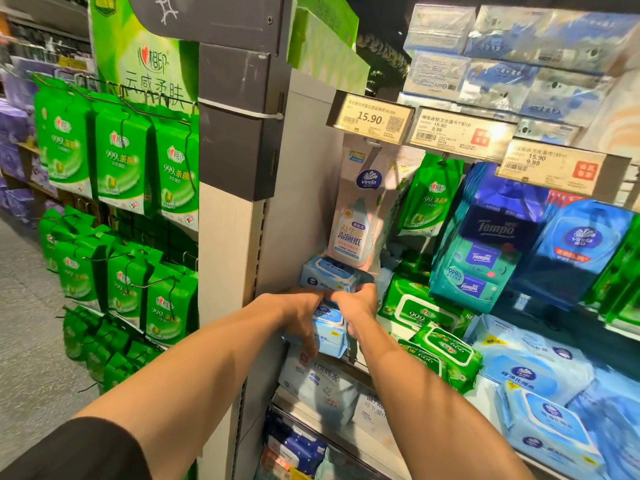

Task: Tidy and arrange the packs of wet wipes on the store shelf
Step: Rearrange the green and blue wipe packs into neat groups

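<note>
A light-blue pack [329, 332] of wet wipes is held between both hands at the far left end of the shelf [360, 367], right against the grey upright [277, 209]. The left hand [304, 315] is laid on the pack's left side, its fingers curled down over the front face and reaching toward the lower edge. The right hand [358, 306] is set on the pack's right side, its fingers bent round the top right corner and the edge there, so the pack is gripped from both sides. A second blue pack [327, 273] is seen directly above the held one, just over the knuckles and touching or nearly touching them; which cannot be told. Above that, a pale hanging pouch [356, 220] is suspended under a price tag [370, 119] marked 15.90. To the right of the hands, green packs [436, 344] are lying tilted and overlapping on the shelf, near the right wrist. Further right, large blue packs [540, 382] are spread across the shelf. Below the held pack, a white pack [318, 379] is placed on the next level down. On the end panel to the left, green pouches [121, 161] are hung in rows from wire hooks, well apart from the hands.
</note>
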Demonstrator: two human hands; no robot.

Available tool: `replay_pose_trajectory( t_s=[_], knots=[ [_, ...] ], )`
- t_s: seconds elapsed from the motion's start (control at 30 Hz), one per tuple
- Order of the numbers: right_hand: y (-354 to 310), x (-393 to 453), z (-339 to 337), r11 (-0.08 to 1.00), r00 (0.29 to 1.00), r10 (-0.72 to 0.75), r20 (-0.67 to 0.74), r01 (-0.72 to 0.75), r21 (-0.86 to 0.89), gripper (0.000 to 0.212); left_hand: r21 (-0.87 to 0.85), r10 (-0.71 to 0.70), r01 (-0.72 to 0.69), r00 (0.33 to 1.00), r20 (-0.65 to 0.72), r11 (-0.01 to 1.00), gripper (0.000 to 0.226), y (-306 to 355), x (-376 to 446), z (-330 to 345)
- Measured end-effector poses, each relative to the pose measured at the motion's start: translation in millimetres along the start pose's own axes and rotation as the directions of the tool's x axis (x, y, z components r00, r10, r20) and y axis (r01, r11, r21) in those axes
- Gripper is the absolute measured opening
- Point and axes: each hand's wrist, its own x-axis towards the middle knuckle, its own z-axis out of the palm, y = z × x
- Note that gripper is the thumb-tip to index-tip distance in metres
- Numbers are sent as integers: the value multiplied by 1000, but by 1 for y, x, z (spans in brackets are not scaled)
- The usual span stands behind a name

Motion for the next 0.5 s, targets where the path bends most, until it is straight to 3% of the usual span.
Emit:
replay_pose_trajectory(
  t_s=[0.2, 0.3, 0.4, 0.5],
  knots=[
    [7, 13, -5, 998, 990, 12, 140, -20, 61, 75, 45, 2, -2, 1000, -7, 999, 100, 1, -2, -1],
    [10, 19, -12, 999, 977, -7, 213, -2, 41, 65, 43, 1, -1, 1000, 0, 999, 97, 2, -3, -1],
    [6, 12, -28, 999, 964, -29, 265, 40, -35, 61, 72, -4, 5, 1000, -14, 997, 95, 1, -3, 0],
    [-1, 3, -49, 972, 944, -76, 321, 142, -189, 83, 98, 2, 1, 999, -39, 995, 92, 1, -3, 2]
  ],
)
